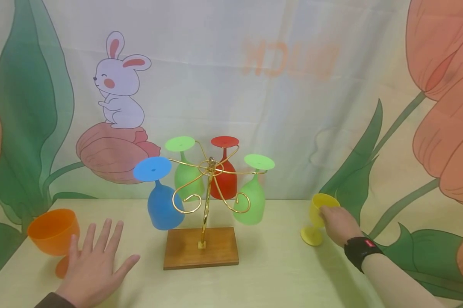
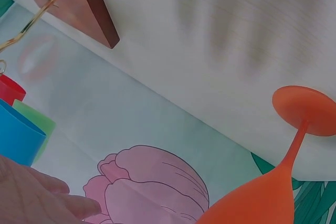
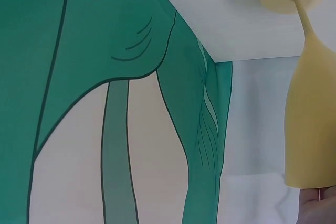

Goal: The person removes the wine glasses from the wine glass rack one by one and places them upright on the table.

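Observation:
My left hand (image 1: pixel 94 265) is spread flat, fingers apart, and holds nothing. In the head view it overlaps the stem of a large orange goblet (image 1: pixel 54 231), which stands upright at the left; the left wrist view shows that orange goblet (image 2: pixel 257 198) apart from the fingers (image 2: pixel 42 192). At the right, my right hand (image 1: pixel 340 224) grips a small yellow goblet (image 1: pixel 316 214) by its bowl. Seen from the right wrist, its fingertips (image 3: pixel 315 205) are at the rim of the yellow goblet (image 3: pixel 315 119), and the foot is over the table.
A gold wire rack (image 1: pixel 206 205) on a wooden base (image 1: pixel 200 252) stands mid-table. Upside down on it hang a blue goblet (image 1: pixel 163 207), a red goblet (image 1: pixel 225 179) and two green goblets (image 1: pixel 250 201) (image 1: pixel 187 175). A printed curtain (image 1: pixel 285 107) hangs behind the table (image 1: pixel 285 256).

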A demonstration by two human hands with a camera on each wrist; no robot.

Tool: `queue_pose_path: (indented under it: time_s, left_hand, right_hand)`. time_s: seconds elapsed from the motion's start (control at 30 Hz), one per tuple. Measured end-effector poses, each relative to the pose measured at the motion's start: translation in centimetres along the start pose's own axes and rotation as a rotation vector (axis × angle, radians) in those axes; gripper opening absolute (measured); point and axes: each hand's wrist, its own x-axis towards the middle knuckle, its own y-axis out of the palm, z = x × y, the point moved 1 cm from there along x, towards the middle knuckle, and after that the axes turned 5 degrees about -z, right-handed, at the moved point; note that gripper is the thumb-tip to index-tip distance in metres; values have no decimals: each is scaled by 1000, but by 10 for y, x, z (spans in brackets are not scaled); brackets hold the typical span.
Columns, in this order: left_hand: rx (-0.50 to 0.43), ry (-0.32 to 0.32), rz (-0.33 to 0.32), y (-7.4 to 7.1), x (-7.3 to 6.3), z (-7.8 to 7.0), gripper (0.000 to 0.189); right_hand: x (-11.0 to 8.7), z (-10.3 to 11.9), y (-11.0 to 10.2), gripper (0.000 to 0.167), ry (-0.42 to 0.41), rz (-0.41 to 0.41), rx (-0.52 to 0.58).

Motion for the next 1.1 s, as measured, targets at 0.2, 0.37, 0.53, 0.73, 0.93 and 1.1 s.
queue_pose_path:
  time_s: [0.2, 0.37, 0.53, 0.73, 0.93, 1.1]
  left_hand:
    - [-4, -1, 4, 0, 0, 0, 111]
    - [-7, -1, 8, 0, 1, 0, 111]
    - [-9, 4, 0, 0, 1, -1, 110]
    - [-9, 4, -8, 1, 0, -1, 110]
    - [-11, 10, -2, 3, 1, 0, 109]
    - [-22, 9, 7, 4, 1, 0, 110]
  right_hand:
    - [-2, 0, 2, 11, -3, -6, -2]
    - [-1, -2, 1, 13, 0, -21, -22]
    - [-1, -5, 3, 10, 26, -1, -29]
    - [-1, -7, 4, 16, -2, -30, -26]
    - [4, 2, -4, 12, -78, -166, -41]
    - [25, 27, -27, 36, -36, -213, 56]
